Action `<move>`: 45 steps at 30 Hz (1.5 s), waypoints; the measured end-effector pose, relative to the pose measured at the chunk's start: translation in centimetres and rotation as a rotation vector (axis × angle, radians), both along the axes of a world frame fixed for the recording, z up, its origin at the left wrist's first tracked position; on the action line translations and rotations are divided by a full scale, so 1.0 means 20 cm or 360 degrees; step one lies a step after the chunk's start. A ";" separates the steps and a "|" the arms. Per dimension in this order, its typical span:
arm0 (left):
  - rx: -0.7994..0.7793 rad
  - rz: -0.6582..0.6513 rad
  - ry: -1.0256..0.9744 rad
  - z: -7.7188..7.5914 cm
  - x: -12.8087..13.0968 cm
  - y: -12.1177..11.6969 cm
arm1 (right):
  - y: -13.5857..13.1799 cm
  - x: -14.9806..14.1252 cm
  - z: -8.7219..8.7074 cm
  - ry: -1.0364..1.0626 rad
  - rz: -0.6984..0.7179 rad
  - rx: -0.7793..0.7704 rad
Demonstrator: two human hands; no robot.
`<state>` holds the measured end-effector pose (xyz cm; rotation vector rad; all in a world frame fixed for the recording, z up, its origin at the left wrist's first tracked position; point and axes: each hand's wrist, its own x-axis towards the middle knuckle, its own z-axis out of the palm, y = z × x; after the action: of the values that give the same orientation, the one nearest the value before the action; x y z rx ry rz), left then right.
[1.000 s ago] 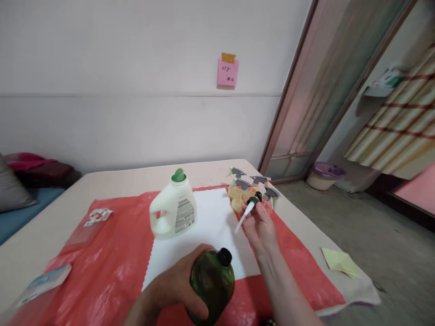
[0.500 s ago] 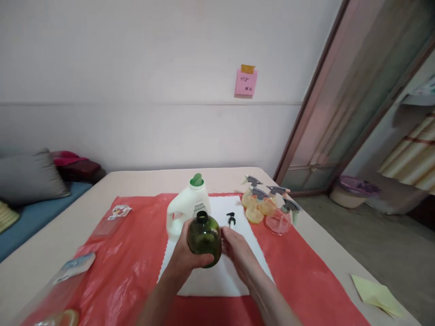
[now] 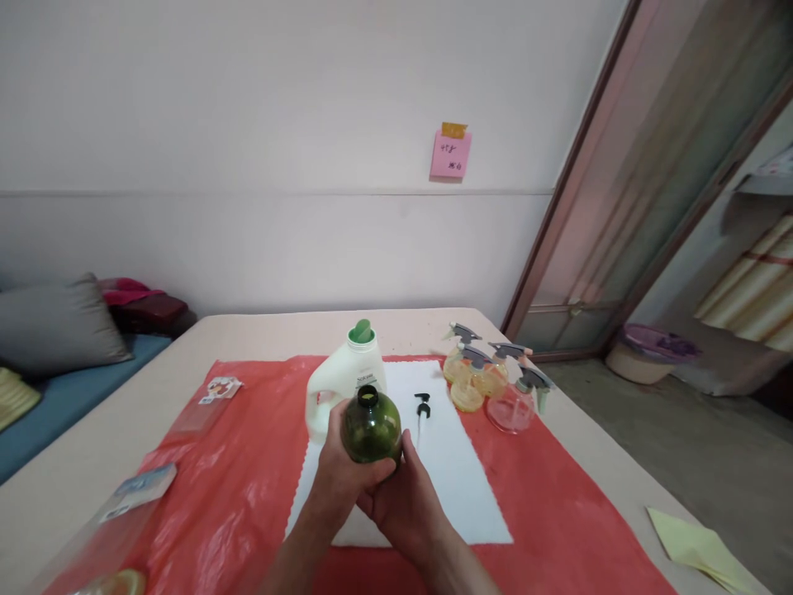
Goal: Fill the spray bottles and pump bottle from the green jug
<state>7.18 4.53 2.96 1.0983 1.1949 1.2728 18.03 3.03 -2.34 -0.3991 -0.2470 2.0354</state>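
Observation:
A round dark green bottle with an uncapped black neck is held up between both hands. My left hand wraps its left side, thumb across the front. My right hand cups it from below and the right, its fingers partly hidden behind the bottle. Just behind stands a white jug with its green mouth open at the top. A black pump head with a thin tube lies on the white cloth, right of the bottle.
Several yellow spray bottles and a pink one stand to the right on the red sheet. Clear plastic packages lie at left. A yellow paper rests near the table's right edge; a pink note is on the wall.
My right hand has moved from the bottle's right side to beneath it, close against my left hand. The bottle stays nearly in place, and the pump's tube now shows.

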 end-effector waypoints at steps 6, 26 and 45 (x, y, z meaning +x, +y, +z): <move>0.0141 0.0112 0.0096 0.03 -0.04 0.02 | 0.04 0.03 -0.01 -0.0185 -0.0096 0.0004; 0.0402 0.0247 0.2046 0.46 -0.43 0.43 | 0.18 0.23 0.04 -0.0153 -0.0582 -0.0485; 0.0530 0.0007 0.2640 0.65 -0.31 0.53 | 0.20 0.33 0.07 -0.0016 -0.0722 -0.0552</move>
<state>0.88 15.16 16.02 2.5604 2.1030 0.3009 24.64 6.99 -0.92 -0.6190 0.1837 1.6241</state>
